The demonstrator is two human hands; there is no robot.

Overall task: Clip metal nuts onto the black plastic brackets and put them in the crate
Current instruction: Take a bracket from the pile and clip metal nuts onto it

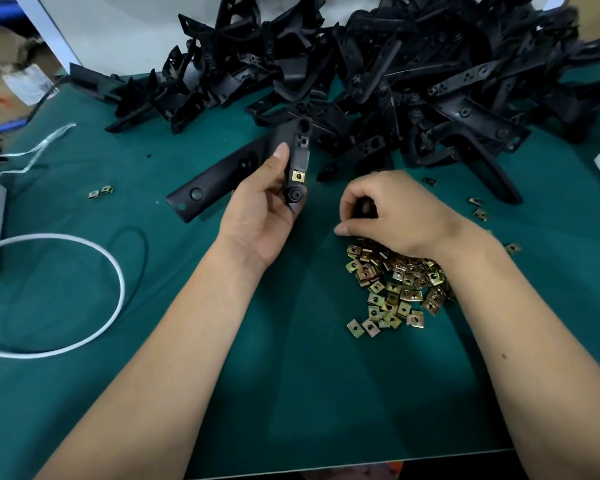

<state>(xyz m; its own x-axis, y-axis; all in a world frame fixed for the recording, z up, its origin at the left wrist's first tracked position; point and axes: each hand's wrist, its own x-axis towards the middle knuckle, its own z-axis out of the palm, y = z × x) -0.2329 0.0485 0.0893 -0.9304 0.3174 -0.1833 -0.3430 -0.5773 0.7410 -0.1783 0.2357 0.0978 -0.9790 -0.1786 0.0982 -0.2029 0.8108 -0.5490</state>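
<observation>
The left hand (264, 209) grips a black plastic bracket (243, 164) near its bend, thumb pressed along the short arm, fingers curled behind it, holding the part raised above the green table (291, 375). One metal clip nut (298, 176) is already seated on the short arm, just above a round boss; a second square seat higher on the same arm appears unfilled. The right hand (388, 209) is curled knuckles-up over the far edge of the loose pile of clip nuts (395, 285), fingertips drawn together as if picking; whether a nut is actually pinched between them cannot be told, since the fingers hide the spot. To perform this step well, select a single nut, orient its open side toward the edge of the bracket arm, and slide it on squarely until its hole lines up with the hole in the plastic; keep the left grip clear of the empty seat so the thumb does not block the approach. Check that the seated nut lies flat and is not skewed. A large heap of unprocessed brackets (413, 71) lies at the back of the table, and a few stray nuts (101, 192) lie well to the left. A white cable (115, 271) loops across the left side. No crate is in view, so its location cannot be stated.
</observation>
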